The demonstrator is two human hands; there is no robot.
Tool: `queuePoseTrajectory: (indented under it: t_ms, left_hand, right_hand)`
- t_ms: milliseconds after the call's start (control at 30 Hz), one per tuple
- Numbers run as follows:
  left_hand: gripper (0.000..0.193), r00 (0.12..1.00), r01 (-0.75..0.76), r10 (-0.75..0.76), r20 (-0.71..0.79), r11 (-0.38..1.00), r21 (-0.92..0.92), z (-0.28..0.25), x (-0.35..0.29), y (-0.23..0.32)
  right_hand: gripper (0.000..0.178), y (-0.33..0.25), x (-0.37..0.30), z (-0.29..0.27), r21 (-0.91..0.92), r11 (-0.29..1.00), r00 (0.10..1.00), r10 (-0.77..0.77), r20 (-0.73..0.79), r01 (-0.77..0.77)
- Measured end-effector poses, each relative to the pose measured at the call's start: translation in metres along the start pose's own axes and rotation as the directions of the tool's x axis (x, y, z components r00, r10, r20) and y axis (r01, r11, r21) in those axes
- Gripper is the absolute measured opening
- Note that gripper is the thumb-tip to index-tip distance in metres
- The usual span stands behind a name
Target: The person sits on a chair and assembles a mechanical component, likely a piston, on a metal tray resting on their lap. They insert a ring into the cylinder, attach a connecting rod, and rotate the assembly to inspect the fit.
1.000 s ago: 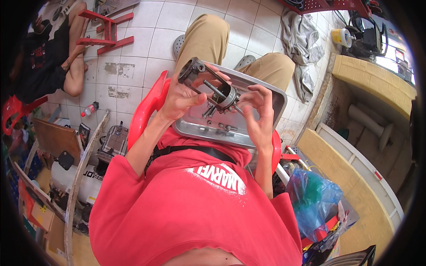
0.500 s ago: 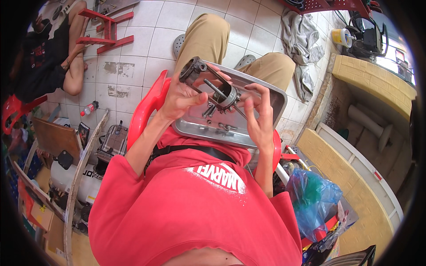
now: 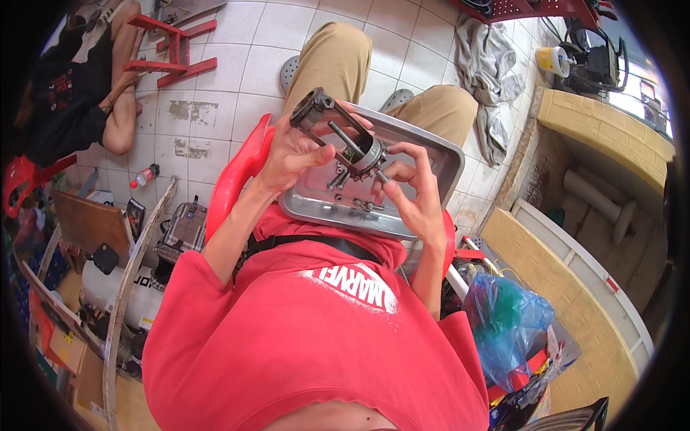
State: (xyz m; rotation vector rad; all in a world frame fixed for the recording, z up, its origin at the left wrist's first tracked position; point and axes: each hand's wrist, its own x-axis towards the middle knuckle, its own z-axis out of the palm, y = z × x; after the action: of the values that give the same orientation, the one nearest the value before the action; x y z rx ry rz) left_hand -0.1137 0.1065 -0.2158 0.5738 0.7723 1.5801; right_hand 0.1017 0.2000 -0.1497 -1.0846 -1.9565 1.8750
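My left hand point(image 3: 291, 154) is closed round a dark metal frame point(image 3: 310, 115) with open sides, held tilted above a metal tray. A round, toothed or bolted collar point(image 3: 369, 159) forms the frame's lower right end. Through that collar runs a slim metal rod point(image 3: 342, 136), its tip showing inside the frame. Beside the collar, my right hand point(image 3: 411, 192) pinches the rod's outer end between thumb and fingers. Several bolts and small metal parts point(image 3: 368, 205) lie in the tray point(image 3: 316, 210), which rests across my lap.
I sit on a red plastic chair point(image 3: 241, 172). At the far left another person point(image 3: 118, 122) sits near a red metal stand point(image 3: 172, 50). A blue plastic bag point(image 3: 507, 323) is at my right, and a grey cloth point(image 3: 489, 79) lies on the tiles. A bottle point(image 3: 146, 174) lies left.
My right hand has moved left, closer to the collar, and the rod reaches slightly farther into the frame. The frame's upper end has risen a little in my left hand.
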Motion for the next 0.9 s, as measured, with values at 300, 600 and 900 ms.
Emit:
queuePoseTrajectory:
  t_ms: [300,600,900]
  left_hand:
    - [0.071,1.000,-0.019,0.019,0.003,1.000,0.012,-0.004,-0.001,-0.002]
    - [0.070,1.000,-0.016,0.016,-0.009,1.000,-0.015,-0.001,-0.002,-0.002]
    - [0.071,1.000,-0.007,0.007,-0.001,0.999,-0.043,0.004,-0.001,0.000]
  right_hand:
    - [0.050,-0.006,0.001,0.009,0.018,0.993,0.987,0.116,-0.109,-0.115]
    - [0.046,0.010,-0.002,0.010,0.052,0.998,0.980,0.039,-0.193,-0.030]
    - [0.045,-0.003,-0.001,0.006,-0.101,0.995,0.990,-0.013,-0.138,-0.001]
